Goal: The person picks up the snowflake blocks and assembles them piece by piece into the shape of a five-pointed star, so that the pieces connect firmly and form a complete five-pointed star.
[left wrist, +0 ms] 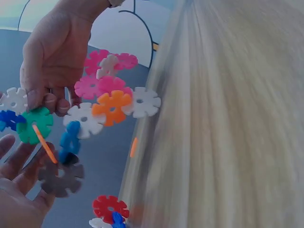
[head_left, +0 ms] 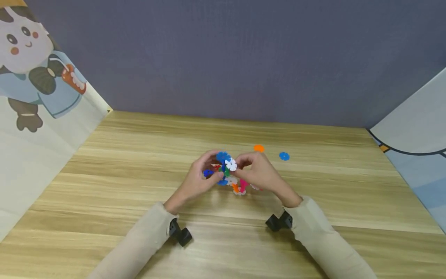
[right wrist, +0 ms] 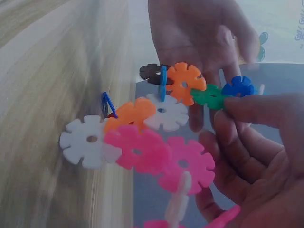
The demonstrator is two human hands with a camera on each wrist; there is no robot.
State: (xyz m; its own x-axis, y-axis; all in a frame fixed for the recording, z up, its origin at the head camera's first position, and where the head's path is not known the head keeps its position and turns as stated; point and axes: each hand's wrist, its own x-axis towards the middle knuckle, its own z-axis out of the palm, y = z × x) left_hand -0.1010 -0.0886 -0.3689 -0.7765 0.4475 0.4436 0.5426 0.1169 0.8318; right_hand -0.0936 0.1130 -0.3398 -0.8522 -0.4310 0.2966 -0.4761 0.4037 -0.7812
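Note:
A chain of interlocking plastic snowflake discs is between both hands above the table, with a white disc (head_left: 231,164), a green disc (right wrist: 209,96), pink discs (right wrist: 137,149) and an orange disc (left wrist: 112,108) among its pieces. From the right, my right hand (head_left: 259,172) pinches the chain by the green disc, thumb and fingertips meeting there. My left hand (head_left: 202,174) holds the chain's other side, its thumb in front and fingers behind; discs partly hide those fingers. Near the left hand is a dark blue disc (head_left: 208,173), beside a red disc (left wrist: 110,209).
A loose orange disc (head_left: 259,148) lies on the wooden table (head_left: 139,139) beyond the right hand. Farther right lies a loose blue disc (head_left: 284,156). A grey-blue panel (head_left: 223,58) stands along the back edge, with printed cloth (head_left: 45,77) at the left.

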